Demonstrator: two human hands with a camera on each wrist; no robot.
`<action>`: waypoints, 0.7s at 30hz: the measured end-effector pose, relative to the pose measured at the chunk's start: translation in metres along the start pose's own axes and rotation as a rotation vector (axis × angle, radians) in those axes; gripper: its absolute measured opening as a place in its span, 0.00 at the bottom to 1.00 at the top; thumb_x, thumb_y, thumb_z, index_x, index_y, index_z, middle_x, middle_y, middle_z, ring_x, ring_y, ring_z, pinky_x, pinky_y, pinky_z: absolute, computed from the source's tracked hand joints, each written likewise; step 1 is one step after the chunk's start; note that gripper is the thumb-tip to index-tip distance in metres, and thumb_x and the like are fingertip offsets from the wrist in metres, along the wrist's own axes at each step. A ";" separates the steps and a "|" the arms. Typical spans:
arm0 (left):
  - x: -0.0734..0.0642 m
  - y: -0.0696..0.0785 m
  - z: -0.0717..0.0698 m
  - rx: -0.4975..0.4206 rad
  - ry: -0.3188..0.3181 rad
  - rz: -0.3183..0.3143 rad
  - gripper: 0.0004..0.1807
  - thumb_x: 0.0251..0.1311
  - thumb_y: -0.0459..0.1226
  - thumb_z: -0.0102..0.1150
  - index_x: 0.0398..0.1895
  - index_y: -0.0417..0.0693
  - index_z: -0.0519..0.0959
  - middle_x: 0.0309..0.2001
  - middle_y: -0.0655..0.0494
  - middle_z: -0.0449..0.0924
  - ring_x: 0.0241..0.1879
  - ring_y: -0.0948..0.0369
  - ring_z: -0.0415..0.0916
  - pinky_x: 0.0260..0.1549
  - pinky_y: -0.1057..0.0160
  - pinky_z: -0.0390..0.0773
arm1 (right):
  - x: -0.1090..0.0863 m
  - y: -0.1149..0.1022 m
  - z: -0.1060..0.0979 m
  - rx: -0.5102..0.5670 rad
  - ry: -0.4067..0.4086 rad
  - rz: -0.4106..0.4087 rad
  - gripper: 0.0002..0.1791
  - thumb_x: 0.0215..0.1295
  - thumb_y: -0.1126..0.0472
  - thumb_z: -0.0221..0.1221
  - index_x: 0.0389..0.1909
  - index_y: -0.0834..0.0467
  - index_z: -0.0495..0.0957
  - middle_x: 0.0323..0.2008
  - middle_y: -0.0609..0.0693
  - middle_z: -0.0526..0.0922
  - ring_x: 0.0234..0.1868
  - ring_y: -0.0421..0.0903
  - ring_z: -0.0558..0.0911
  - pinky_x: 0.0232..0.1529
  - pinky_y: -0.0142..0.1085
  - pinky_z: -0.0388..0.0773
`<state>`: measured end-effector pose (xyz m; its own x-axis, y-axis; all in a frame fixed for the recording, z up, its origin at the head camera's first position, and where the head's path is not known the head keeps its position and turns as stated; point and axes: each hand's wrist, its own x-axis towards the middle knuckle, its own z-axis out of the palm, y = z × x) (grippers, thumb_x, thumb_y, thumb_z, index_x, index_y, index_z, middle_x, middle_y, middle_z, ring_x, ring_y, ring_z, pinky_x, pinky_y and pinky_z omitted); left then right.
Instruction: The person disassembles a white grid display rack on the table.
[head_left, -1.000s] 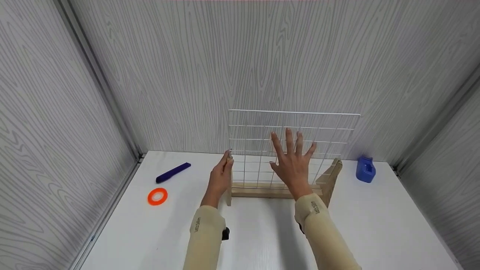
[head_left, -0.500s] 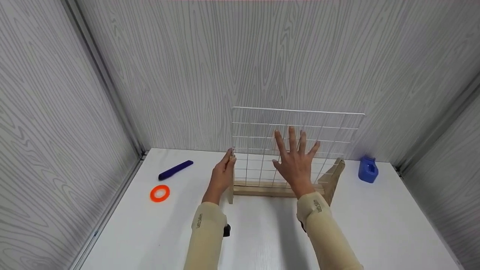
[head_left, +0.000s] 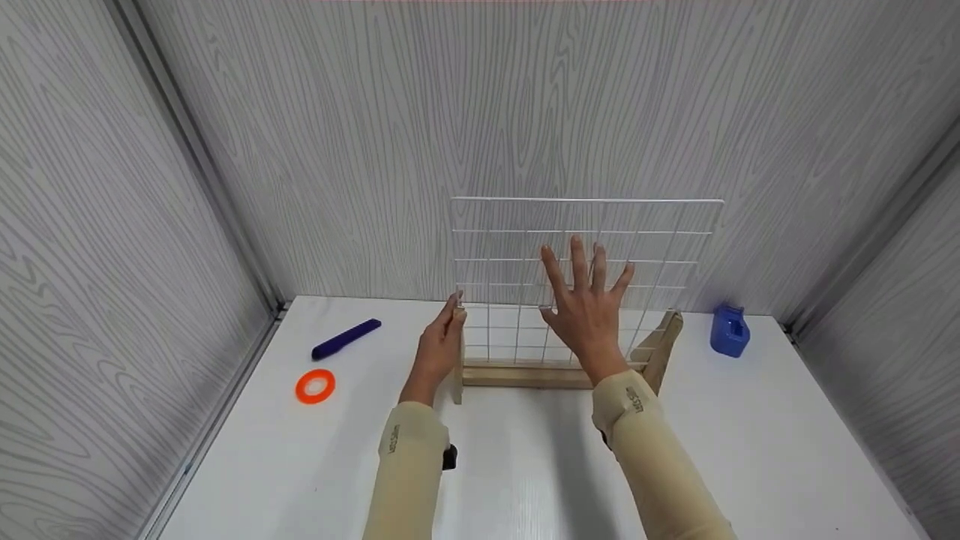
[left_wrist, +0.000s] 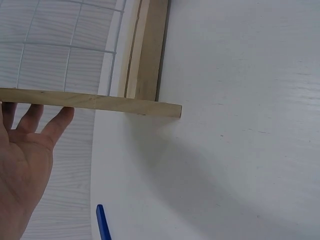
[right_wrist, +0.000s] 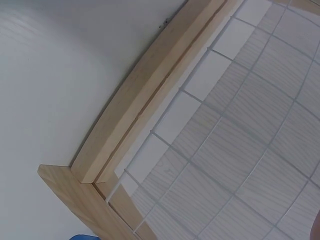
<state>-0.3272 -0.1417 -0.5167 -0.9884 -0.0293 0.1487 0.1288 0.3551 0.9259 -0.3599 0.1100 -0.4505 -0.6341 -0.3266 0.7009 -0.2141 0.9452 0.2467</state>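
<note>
A white wire grid (head_left: 525, 261) stands on a wooden stand, with its lower edge by the wooden crossbar (head_left: 525, 375) between two wooden side pieces. My left hand (head_left: 437, 346) grips the upper end of the left side piece (left_wrist: 115, 104); in the left wrist view its fingers touch the outer face, and the thumb is hidden. My right hand (head_left: 589, 319) lies flat against the grid with fingers spread and straight. The right side piece (head_left: 660, 352) is beyond that hand. In the right wrist view, the grid's lower corner sits just inside that side piece (right_wrist: 75, 190).
On the white table (head_left: 510, 465), a dark purple, narrow tool (head_left: 346, 339) and an orange ring (head_left: 315, 386) lie to the left. A blue tape dispenser (head_left: 730, 331) stands at the back right. Wood-grained grey walls (head_left: 375, 135) enclose the back and sides.
The grid's top edge has risen a little and become more level, and the right hand has gone up with it. The left hand keeps its grip on the left side piece.
</note>
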 end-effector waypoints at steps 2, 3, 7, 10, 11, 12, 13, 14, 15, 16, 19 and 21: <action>0.000 0.000 -0.001 -0.001 0.002 0.006 0.31 0.79 0.57 0.37 0.81 0.69 0.50 0.80 0.55 0.54 0.79 0.50 0.54 0.75 0.44 0.60 | 0.002 0.000 -0.002 0.004 -0.001 0.001 0.68 0.49 0.35 0.74 0.82 0.38 0.38 0.81 0.58 0.46 0.77 0.67 0.56 0.63 0.80 0.54; 0.000 0.000 -0.001 -0.004 0.005 0.005 0.31 0.79 0.57 0.37 0.81 0.69 0.50 0.80 0.55 0.55 0.79 0.50 0.55 0.75 0.44 0.60 | 0.003 0.001 -0.003 0.004 0.001 0.001 0.68 0.49 0.35 0.74 0.82 0.38 0.38 0.81 0.58 0.47 0.77 0.67 0.56 0.63 0.80 0.54; 0.000 0.000 -0.002 -0.009 0.006 -0.008 0.32 0.78 0.57 0.38 0.82 0.68 0.51 0.80 0.54 0.55 0.79 0.50 0.54 0.75 0.43 0.59 | 0.009 0.001 -0.006 0.002 0.013 -0.002 0.69 0.48 0.35 0.75 0.82 0.38 0.38 0.81 0.57 0.48 0.76 0.67 0.57 0.63 0.80 0.54; 0.000 0.000 -0.002 -0.014 0.005 -0.012 0.32 0.78 0.58 0.38 0.82 0.68 0.51 0.80 0.55 0.54 0.79 0.50 0.54 0.75 0.43 0.59 | 0.012 0.002 -0.008 -0.001 0.023 -0.008 0.69 0.47 0.35 0.75 0.82 0.38 0.39 0.80 0.57 0.50 0.76 0.66 0.58 0.63 0.80 0.55; 0.000 0.000 -0.001 -0.016 0.004 -0.010 0.32 0.78 0.58 0.38 0.81 0.69 0.50 0.80 0.55 0.54 0.79 0.50 0.53 0.75 0.43 0.59 | 0.012 0.002 -0.009 -0.001 0.023 -0.009 0.68 0.47 0.35 0.75 0.82 0.38 0.39 0.80 0.57 0.50 0.76 0.66 0.58 0.63 0.80 0.55; 0.000 0.000 -0.001 -0.017 0.003 -0.010 0.32 0.78 0.57 0.38 0.81 0.69 0.50 0.80 0.55 0.54 0.79 0.50 0.53 0.76 0.43 0.58 | 0.013 0.003 -0.009 -0.004 0.021 -0.010 0.68 0.48 0.35 0.75 0.82 0.38 0.39 0.80 0.57 0.50 0.76 0.66 0.58 0.63 0.80 0.55; 0.000 0.000 -0.001 -0.015 0.001 -0.014 0.32 0.78 0.58 0.38 0.81 0.70 0.50 0.81 0.56 0.54 0.79 0.51 0.53 0.76 0.44 0.58 | 0.013 0.003 -0.010 -0.007 0.018 -0.012 0.68 0.48 0.35 0.74 0.82 0.38 0.39 0.80 0.57 0.50 0.76 0.66 0.58 0.63 0.80 0.55; 0.000 0.000 -0.001 -0.015 -0.001 -0.018 0.32 0.78 0.58 0.38 0.81 0.71 0.50 0.81 0.56 0.53 0.79 0.51 0.52 0.76 0.44 0.58 | 0.013 0.003 -0.011 -0.008 0.017 -0.013 0.68 0.49 0.35 0.74 0.82 0.38 0.39 0.80 0.57 0.50 0.76 0.66 0.58 0.63 0.80 0.55; 0.000 0.001 -0.001 -0.015 -0.002 -0.020 0.31 0.78 0.58 0.38 0.81 0.71 0.50 0.81 0.56 0.54 0.79 0.51 0.53 0.76 0.44 0.58 | 0.014 0.004 -0.012 -0.007 0.016 -0.014 0.67 0.49 0.35 0.74 0.82 0.38 0.39 0.80 0.57 0.50 0.76 0.66 0.58 0.63 0.80 0.55; -0.001 0.001 -0.001 -0.016 -0.004 -0.027 0.31 0.78 0.58 0.38 0.81 0.72 0.50 0.81 0.55 0.54 0.79 0.51 0.53 0.76 0.44 0.58 | 0.014 0.004 -0.012 -0.007 0.017 -0.013 0.67 0.49 0.34 0.74 0.82 0.38 0.39 0.80 0.57 0.50 0.76 0.66 0.58 0.64 0.80 0.55; -0.001 0.003 -0.001 -0.014 -0.011 -0.050 0.32 0.77 0.59 0.37 0.81 0.74 0.49 0.81 0.55 0.54 0.79 0.51 0.53 0.76 0.43 0.58 | 0.017 0.006 -0.014 -0.005 0.026 -0.005 0.68 0.48 0.34 0.75 0.82 0.38 0.40 0.80 0.57 0.51 0.76 0.66 0.59 0.64 0.80 0.55; -0.001 0.003 -0.001 -0.019 -0.006 -0.052 0.32 0.77 0.59 0.38 0.81 0.74 0.50 0.80 0.54 0.54 0.79 0.50 0.53 0.75 0.43 0.59 | 0.018 0.006 -0.016 0.005 0.035 -0.001 0.69 0.46 0.34 0.75 0.82 0.38 0.40 0.79 0.57 0.53 0.76 0.66 0.59 0.64 0.80 0.55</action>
<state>-0.3253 -0.1414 -0.5142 -0.9943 -0.0413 0.0980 0.0786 0.3350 0.9389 -0.3612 0.1099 -0.4255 -0.6078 -0.3275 0.7234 -0.2189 0.9448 0.2438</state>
